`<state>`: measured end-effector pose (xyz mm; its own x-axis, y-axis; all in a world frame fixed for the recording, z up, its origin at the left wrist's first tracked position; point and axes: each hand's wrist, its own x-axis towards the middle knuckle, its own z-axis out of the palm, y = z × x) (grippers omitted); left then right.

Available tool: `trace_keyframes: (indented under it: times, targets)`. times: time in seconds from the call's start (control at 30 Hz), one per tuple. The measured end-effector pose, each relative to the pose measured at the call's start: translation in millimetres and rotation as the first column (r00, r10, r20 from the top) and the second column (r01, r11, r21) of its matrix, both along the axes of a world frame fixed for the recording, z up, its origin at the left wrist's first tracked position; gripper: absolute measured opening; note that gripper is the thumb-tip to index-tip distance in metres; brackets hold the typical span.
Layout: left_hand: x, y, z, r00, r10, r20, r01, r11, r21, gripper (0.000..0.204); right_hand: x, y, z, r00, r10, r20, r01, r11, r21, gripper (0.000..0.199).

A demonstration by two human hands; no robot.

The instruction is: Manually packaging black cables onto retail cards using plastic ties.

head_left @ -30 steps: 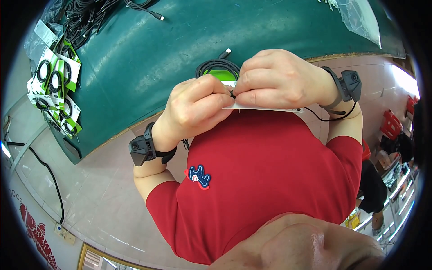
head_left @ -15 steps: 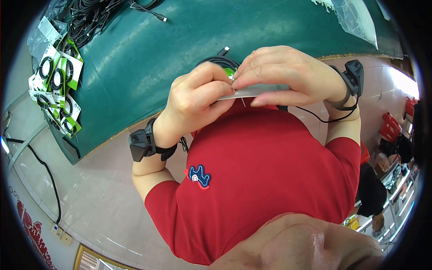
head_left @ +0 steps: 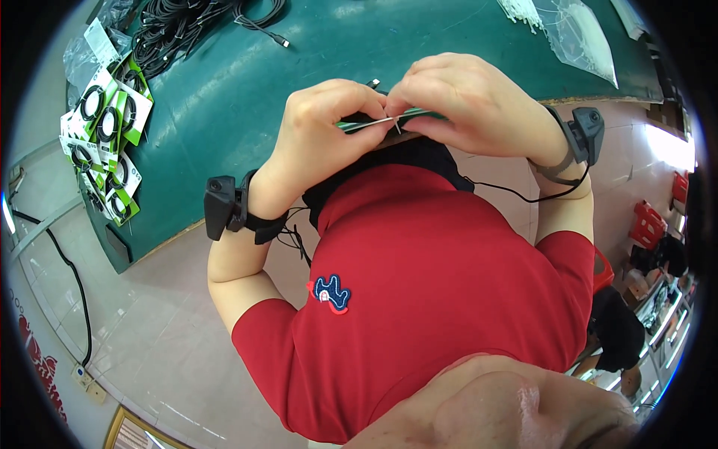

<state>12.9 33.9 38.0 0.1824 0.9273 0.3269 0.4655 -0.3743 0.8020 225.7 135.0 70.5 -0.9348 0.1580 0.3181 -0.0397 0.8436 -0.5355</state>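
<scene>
The left hand (head_left: 327, 116) and right hand (head_left: 471, 106) pinch a thin card (head_left: 360, 124) between their fingers, by the green worktop (head_left: 224, 127) edge. It's tipped up, maybe so fingers reach both sides.

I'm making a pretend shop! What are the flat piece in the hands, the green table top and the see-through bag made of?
Flat piece: probably card, thin and straight-edged, finish unclear. Green table top: maybe vinyl or rubber, smooth with soft shine. Bag: likely plastic, clear with shiny creases.
</scene>
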Motion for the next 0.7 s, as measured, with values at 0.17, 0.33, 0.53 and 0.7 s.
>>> trace_keyframes:
  times: [0.17,0.33,0.53,0.7]
  targets:
    - [-1.2,1.0,1.8,1.000,-0.022,-0.009,0.021,0.999,-0.030,0.015,-2.6,17.2,-6.3,0.998,0.070,0.002,-0.068,0.978,-0.195,0.024]
    - [-0.3,-6.1,-2.0,0.997,-0.072,-0.036,0.074,0.995,0.060,0.016,-6.8,44.4,-26.9,0.978,0.204,0.045,-0.138,0.792,-0.595,0.019]
    - [-0.1,-14.3,-2.7,0.989,-0.136,-0.061,0.142,0.984,0.104,0.020,-16.8,42.6,-50.7,0.930,0.349,0.117,-0.154,0.658,-0.737,0.020]
    - [-1.6,-17.5,-4.1,0.981,-0.164,-0.101,0.175,0.977,0.119,0.021,-24.9,46.4,-69.9,0.858,0.509,0.071,-0.215,0.481,-0.850,0.016]
